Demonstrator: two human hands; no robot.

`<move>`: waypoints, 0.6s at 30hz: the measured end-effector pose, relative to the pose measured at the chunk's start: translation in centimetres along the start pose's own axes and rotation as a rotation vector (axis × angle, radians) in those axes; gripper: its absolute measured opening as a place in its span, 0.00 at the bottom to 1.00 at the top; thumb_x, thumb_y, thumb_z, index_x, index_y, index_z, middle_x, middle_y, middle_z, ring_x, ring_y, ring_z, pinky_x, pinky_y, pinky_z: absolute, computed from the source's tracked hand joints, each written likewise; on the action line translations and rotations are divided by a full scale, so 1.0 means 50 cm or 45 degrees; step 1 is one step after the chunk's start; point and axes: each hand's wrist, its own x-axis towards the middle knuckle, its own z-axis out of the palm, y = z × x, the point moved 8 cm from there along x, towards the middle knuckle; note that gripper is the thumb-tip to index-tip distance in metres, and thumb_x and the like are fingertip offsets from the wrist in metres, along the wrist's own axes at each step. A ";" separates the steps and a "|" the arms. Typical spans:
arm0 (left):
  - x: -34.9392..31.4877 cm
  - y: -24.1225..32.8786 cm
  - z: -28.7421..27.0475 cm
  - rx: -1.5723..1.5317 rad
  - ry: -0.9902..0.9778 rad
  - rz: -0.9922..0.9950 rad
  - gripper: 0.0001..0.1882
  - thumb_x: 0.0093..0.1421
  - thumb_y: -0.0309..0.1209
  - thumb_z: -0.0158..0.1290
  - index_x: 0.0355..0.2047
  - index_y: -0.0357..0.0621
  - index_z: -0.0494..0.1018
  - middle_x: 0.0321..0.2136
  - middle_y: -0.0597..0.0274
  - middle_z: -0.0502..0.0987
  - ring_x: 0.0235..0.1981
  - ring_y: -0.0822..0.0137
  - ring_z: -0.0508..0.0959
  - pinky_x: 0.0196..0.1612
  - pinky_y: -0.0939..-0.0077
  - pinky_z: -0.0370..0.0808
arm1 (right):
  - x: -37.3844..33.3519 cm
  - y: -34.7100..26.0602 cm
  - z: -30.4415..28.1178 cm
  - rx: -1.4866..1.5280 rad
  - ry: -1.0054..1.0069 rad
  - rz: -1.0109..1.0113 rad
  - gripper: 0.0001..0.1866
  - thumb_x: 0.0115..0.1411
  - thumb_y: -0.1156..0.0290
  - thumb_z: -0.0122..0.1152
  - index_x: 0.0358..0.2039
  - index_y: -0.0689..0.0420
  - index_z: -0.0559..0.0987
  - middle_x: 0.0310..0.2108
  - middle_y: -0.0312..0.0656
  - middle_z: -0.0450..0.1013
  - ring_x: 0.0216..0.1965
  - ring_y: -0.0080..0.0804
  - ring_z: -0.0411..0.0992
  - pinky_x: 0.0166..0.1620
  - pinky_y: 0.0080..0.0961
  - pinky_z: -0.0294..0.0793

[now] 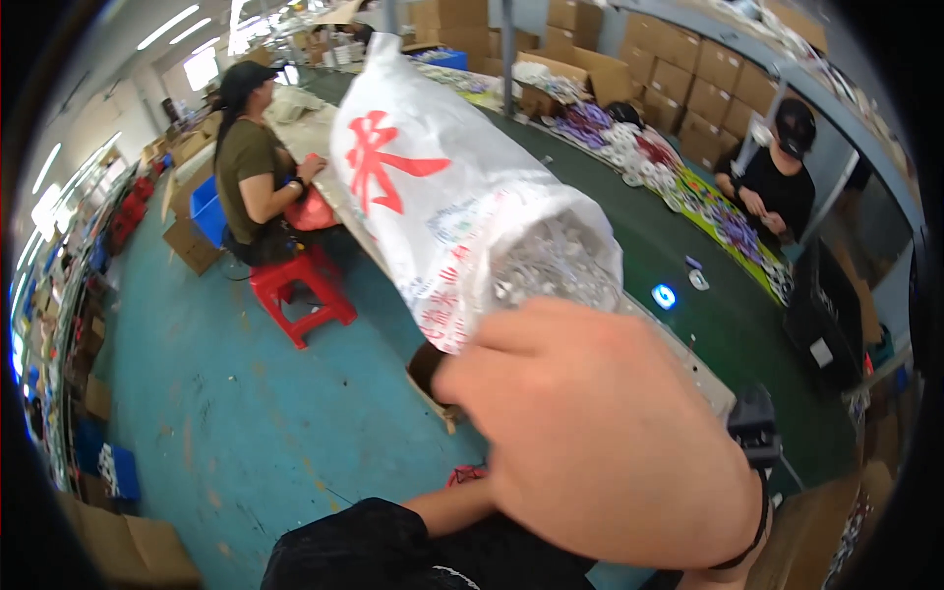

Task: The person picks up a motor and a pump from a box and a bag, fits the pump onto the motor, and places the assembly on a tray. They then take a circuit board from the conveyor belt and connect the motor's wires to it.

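Observation:
A white woven sack (413, 197) with red printing lies tilted on the edge of the bench, its open mouth facing me. Small clear and silvery pieces (551, 265) fill the clear lining inside the mouth. My right hand (610, 423) looms large in front of the sack, a dark band at its wrist. Its fingers are bent closed at the near rim of the mouth and look gripped on the sack; the fingertips are partly hidden. Only the forearm of my left arm shows, coming out of a black sleeve; my left hand is behind the right one.
A dark green conveyor belt (649, 246) runs past the bench, with a lit blue-white disc (665, 296) on it. At left, a person sits on a red stool (300, 295); another works across the belt beside piled coloured parts (629, 147). A cardboard box (430, 379) stands below the sack.

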 end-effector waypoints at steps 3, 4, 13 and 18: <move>-0.024 -0.003 -0.029 -0.045 0.021 -0.025 0.34 0.61 0.47 0.55 0.62 0.42 0.64 0.66 0.54 0.60 0.68 0.50 0.56 0.68 0.40 0.45 | -0.005 -0.042 0.019 -0.190 -0.142 -0.068 0.11 0.35 0.70 0.64 0.23 0.59 0.79 0.23 0.39 0.71 0.28 0.37 0.71 0.36 0.32 0.73; -0.010 0.025 -0.028 -0.096 0.028 0.015 0.34 0.61 0.47 0.55 0.62 0.42 0.64 0.66 0.54 0.60 0.68 0.50 0.56 0.68 0.40 0.45 | -0.008 -0.070 -0.017 -0.243 -0.082 -0.042 0.07 0.37 0.68 0.63 0.19 0.57 0.79 0.22 0.38 0.71 0.30 0.37 0.72 0.34 0.32 0.73; 0.035 0.006 -0.034 -0.083 0.059 0.059 0.34 0.62 0.47 0.54 0.62 0.40 0.64 0.65 0.52 0.61 0.68 0.50 0.56 0.68 0.41 0.45 | 0.024 -0.154 0.018 -0.319 -0.115 -0.301 0.06 0.36 0.67 0.59 0.12 0.53 0.73 0.17 0.36 0.65 0.26 0.31 0.65 0.31 0.25 0.64; 0.026 0.012 -0.008 -0.109 0.080 0.062 0.33 0.62 0.47 0.53 0.62 0.39 0.64 0.66 0.51 0.60 0.67 0.50 0.57 0.68 0.40 0.45 | 0.008 -0.193 0.035 -0.377 -0.165 -0.526 0.09 0.40 0.65 0.58 0.11 0.52 0.72 0.17 0.33 0.65 0.26 0.29 0.63 0.31 0.25 0.58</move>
